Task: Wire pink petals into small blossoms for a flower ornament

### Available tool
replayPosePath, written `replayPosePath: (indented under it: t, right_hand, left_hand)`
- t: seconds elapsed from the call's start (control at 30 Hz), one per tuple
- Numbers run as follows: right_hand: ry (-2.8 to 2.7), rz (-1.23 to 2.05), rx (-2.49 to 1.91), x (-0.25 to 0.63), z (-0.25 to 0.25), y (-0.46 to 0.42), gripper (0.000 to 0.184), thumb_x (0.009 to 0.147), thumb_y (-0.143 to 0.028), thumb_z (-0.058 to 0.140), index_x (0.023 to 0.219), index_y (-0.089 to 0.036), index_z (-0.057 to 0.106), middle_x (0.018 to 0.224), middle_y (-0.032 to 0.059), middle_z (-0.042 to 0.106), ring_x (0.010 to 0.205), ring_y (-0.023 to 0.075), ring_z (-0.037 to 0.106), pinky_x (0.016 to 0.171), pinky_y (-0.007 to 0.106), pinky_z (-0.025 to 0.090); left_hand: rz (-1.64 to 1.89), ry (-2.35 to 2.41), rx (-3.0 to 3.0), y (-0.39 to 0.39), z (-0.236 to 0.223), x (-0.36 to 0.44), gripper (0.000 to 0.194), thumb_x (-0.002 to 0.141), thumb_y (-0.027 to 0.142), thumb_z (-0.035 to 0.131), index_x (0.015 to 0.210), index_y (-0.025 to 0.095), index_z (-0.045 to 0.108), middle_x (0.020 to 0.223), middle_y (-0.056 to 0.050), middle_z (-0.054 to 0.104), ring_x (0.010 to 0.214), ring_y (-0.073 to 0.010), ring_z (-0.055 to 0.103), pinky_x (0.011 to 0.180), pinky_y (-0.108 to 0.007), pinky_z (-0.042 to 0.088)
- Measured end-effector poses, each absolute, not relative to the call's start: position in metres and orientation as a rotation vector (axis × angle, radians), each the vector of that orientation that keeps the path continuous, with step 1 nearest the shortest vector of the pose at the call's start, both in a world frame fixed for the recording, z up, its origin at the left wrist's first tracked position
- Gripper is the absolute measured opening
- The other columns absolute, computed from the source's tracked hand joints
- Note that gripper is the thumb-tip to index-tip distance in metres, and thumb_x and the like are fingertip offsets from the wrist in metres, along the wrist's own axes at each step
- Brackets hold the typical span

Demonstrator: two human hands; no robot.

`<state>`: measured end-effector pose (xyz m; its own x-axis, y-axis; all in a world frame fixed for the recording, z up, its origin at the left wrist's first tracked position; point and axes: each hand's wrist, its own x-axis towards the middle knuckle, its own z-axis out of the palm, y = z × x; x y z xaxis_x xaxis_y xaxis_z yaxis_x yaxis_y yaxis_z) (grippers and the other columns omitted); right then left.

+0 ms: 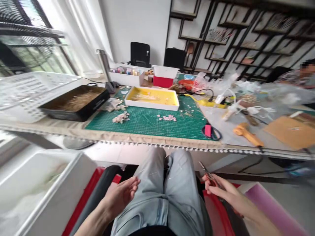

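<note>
On the near side of the green gridded cutting mat (147,122), the right hand (221,190) is clamping a slim metal tool with orange-red handles (208,174); the left hand (123,193) is hanging loose, fingers half-curling. Small pale-pink pieces (169,118) are lying on the mat.

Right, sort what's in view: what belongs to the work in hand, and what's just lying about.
Probably in the work:
- scissor-like tool, in the right hand
- pink pieces
- green mat under them

Apparently just lying about:
- black tray with straw-like stuff
- orange tool at the table's right
- brown flat piece
- white perforated basket
</note>
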<state>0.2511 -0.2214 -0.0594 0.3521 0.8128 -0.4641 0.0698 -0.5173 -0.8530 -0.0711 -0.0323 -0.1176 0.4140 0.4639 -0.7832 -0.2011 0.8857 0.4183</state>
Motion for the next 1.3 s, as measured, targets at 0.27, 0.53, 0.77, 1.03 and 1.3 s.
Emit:
replayPosePath:
  t: [0.27, 0.53, 0.77, 1.03, 1.3]
  right_hand:
    - [-0.962, 1.189, -1.963, 0.237, -0.078, -0.207, 0.042, 0.074, -0.052, 0.063, 0.098, -0.018, 0.065, 0.082, 0.0056, 0.065, 0.090, 0.0270, 0.063, 0.087, 0.037, 0.049]
    - [-1.102, 1.231, -2.060, 0.240, -0.074, -0.216, 0.029, 0.078, -0.043, 0.058, 0.092, -0.018, 0.064, 0.090, 0.0060, 0.066, 0.093, 0.0251, 0.062, 0.087, 0.032, 0.047]
    - [-0.922, 1.151, -2.003, 0.230, -0.078, -0.216, 0.036, 0.074, -0.048, 0.061, 0.094, -0.019, 0.065, 0.087, 0.0047, 0.066, 0.094, 0.0259, 0.062, 0.087, 0.031, 0.047]
    - [-0.808, 1.046, -1.961, 0.231, -0.068, -0.207, 0.039, 0.073, -0.050, 0.062, 0.096, -0.019, 0.061, 0.092, 0.0049, 0.067, 0.097, 0.0248, 0.063, 0.092, 0.033, 0.046]
    - [-0.758, 0.974, -2.004, 0.234, -0.072, -0.211, 0.043, 0.071, -0.052, 0.063, 0.098, -0.018, 0.065, 0.090, 0.0054, 0.070, 0.097, 0.0267, 0.066, 0.091, 0.035, 0.050]
  left_hand:
    - [0.429, 1.019, 0.252, -0.048, -0.121, -0.080, 0.005, 0.083, 0.010, 0.068, 0.084, 0.006, 0.065, 0.078, -0.005, 0.069, 0.052, -0.0062, 0.061, 0.046, -0.013, 0.052]
    - [0.387, 1.009, 0.099, -0.042, -0.132, -0.083, 0.006, 0.090, 0.012, 0.061, 0.089, 0.006, 0.062, 0.072, -0.001, 0.066, 0.051, -0.0037, 0.061, 0.047, -0.010, 0.051]
    - [0.418, 0.988, 0.030, -0.042, -0.134, -0.086, 0.006, 0.088, 0.010, 0.061, 0.088, 0.005, 0.062, 0.074, -0.002, 0.064, 0.050, -0.0041, 0.059, 0.043, -0.011, 0.052]
    - [0.419, 1.020, 0.017, -0.043, -0.129, -0.088, 0.011, 0.091, 0.011, 0.057, 0.088, 0.003, 0.063, 0.065, 0.000, 0.057, 0.046, -0.0032, 0.055, 0.041, -0.011, 0.050]
    - [0.410, 1.004, 0.019, -0.039, -0.130, -0.089, 0.014, 0.093, 0.011, 0.054, 0.085, 0.005, 0.063, 0.061, 0.001, 0.057, 0.044, -0.0028, 0.055, 0.041, -0.010, 0.049]
